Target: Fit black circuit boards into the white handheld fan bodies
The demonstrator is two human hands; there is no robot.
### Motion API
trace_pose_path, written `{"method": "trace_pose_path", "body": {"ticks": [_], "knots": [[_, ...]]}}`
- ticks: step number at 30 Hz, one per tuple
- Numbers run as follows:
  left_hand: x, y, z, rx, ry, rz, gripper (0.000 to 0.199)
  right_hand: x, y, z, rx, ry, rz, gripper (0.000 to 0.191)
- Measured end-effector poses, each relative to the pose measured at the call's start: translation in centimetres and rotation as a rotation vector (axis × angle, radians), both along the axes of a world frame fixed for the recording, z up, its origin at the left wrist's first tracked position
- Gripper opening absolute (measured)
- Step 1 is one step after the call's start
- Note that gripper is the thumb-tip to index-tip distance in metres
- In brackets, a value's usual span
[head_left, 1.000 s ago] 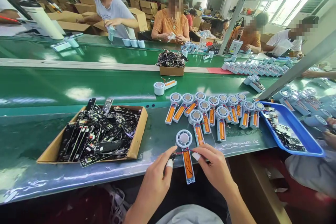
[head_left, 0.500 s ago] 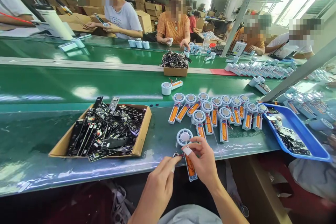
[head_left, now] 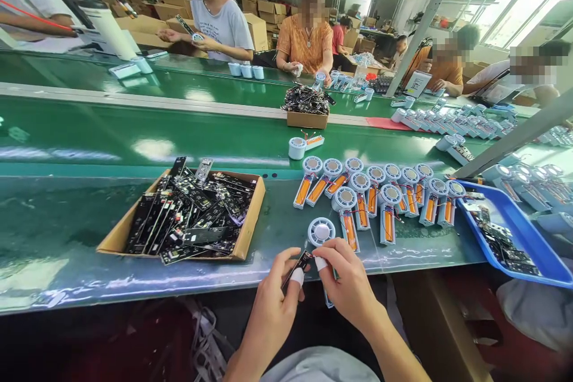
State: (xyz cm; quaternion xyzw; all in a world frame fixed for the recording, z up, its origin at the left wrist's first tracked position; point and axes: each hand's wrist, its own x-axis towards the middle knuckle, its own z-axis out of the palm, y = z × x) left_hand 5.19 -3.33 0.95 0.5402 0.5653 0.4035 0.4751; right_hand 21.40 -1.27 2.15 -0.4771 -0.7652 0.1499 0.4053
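My left hand point(head_left: 274, 304) is closed on a narrow black circuit board point(head_left: 302, 261), its white-wrapped thumb lying over it. At the board's upper end, my right hand point(head_left: 348, 279) pinches with its fingertips, one of them wrapped in white; what is between them is too small to make out. Just beyond my fingers lies a light-blue handheld fan point(head_left: 321, 231) with a round grille. Its handle runs under my right hand and pokes out past the table edge, mostly hidden.
A cardboard box point(head_left: 253, 215) of circuit boards stands at left. Several fans with orange battery cells point(head_left: 387, 224) fill the right side, beside a blue tray point(head_left: 544, 250) holding boards. Behind runs a green conveyor belt point(head_left: 215, 146); co-workers sit across it.
The board in my left hand has come into fuller view, tilted up between the fingers. My right fingers now pinch at its end and cover more of the fan's handle. The camera view has shifted slightly.
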Motion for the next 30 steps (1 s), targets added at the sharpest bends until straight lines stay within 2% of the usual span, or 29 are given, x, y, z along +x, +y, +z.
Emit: {"method": "trace_pose_path", "body": {"ticks": [4, 7, 11, 13, 17, 23, 27, 30], "knots": [[0.4, -0.1, -0.4, 0.072, 0.087, 0.017, 0.035, 0.1, -0.1, 0.3, 0.086, -0.247, -0.025, 0.033], [0.6, -0.3, -1.0, 0.242, 0.236, 0.017, 0.032, 0.0, -0.3, 0.9, 0.102, -0.343, -0.047, 0.032], [1.0, -0.8, -2.0, 0.52, 0.37, 0.042, 0.034, -0.4, -0.4, 0.8, 0.103, -0.304, -0.056, 0.033], [1.0, -1.0, -2.2, 0.585, 0.392, 0.052, 0.036, -0.6, -0.3, 0.4, 0.073, -0.21, -0.05, 0.032], [0.6, -0.7, -1.7, 0.516, 0.318, 0.019, 0.032, -0.4, 0.1, -0.3, -0.042, 0.025, -0.023, 0.025], [-0.8, 0.7, 0.0, 0.397, 0.166, -0.144, 0.03, 0.8, 0.9, 0.7, -0.275, 0.21, 0.097, 0.024], [-1.2, 1.2, -0.4, 0.469, 0.097, -0.2, 0.031, 0.7, 1.0, 0.8, -0.35, 0.238, 0.11, 0.02], [-1.3, 1.3, -1.3, 0.541, 0.128, -0.175, 0.032, 0.4, 0.8, 0.2, -0.331, 0.249, 0.059, 0.022]]}}
